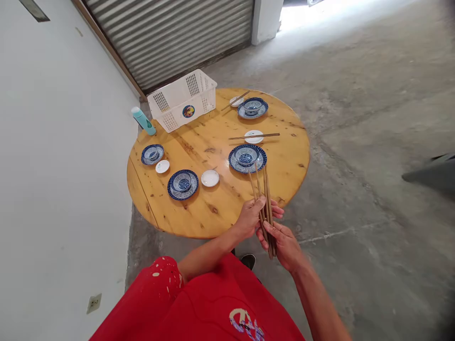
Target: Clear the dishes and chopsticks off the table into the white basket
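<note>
Several brown wooden chopsticks (269, 208) are held in both hands at the near right edge of the round table. My left hand (251, 215) is closed on the bundle, its thumb lying across the sticks. Lower down, my right hand (284, 241) grips the same chopsticks near their thick ends, thumb on top. Their thin tips point toward a blue-patterned plate with a bowl (248, 158). Behind that plate, a pair of chopsticks (254, 136) lies across a small white saucer (253, 140). Another pair (235, 100) rests on the far saucer (241, 103).
The wooden table (199, 208) also bears a plate and bowl (182, 184), a white saucer (210, 178), a left plate and bowl (152, 154) and its saucer (162, 166). A white plastic basket (174, 111) and a turquoise bottle (143, 121) stand at the back left, near the wall.
</note>
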`<state>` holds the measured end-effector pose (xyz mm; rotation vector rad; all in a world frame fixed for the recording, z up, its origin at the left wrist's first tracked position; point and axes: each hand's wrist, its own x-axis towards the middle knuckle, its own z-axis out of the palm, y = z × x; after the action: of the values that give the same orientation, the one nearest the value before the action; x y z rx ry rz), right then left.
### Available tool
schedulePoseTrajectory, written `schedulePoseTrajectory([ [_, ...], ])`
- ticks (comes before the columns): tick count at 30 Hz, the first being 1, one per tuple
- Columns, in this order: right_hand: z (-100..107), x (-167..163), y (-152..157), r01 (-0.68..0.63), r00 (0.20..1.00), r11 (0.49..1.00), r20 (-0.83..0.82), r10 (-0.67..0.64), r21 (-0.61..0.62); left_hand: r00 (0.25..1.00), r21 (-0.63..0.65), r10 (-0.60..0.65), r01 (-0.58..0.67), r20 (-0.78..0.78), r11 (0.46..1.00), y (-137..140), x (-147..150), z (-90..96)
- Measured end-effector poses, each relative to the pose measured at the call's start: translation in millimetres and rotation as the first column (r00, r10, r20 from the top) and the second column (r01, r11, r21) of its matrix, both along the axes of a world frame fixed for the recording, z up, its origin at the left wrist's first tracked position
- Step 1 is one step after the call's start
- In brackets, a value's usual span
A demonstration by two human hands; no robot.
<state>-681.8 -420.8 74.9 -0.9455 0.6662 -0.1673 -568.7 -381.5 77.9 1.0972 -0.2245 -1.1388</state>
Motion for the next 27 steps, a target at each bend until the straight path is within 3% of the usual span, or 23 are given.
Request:
schedulePoseTrajectory([
  [4, 1, -16, -21, -0.057, 0.998, 0.997, -0.002, 0.058, 0.055, 0.998, 0.009, -0.044, 0.043, 0.042, 0.999, -19, -11, 3.3],
  [10, -4, -20, -65, -0.137, 0.991, 0.978, 0.017, 0.136, 0.160, 0.996, -0.038, 0.086, -0.086, 0.001, 0.996, -64, -12, -2.2],
  [20, -17, 16, -175, -0.346, 0.924, 0.910, -0.083, 0.372, 0.229, 0.937, -0.037, 0.329, -0.335, -0.116, 0.942, -143, 13, -16.0],
  [27, -6, 50, -234, -0.413, 0.887, 0.887, -0.130, 0.443, 0.208, 0.932, 0.013, 0.339, -0.341, -0.131, 0.940, -188, 27, -8.5],
])
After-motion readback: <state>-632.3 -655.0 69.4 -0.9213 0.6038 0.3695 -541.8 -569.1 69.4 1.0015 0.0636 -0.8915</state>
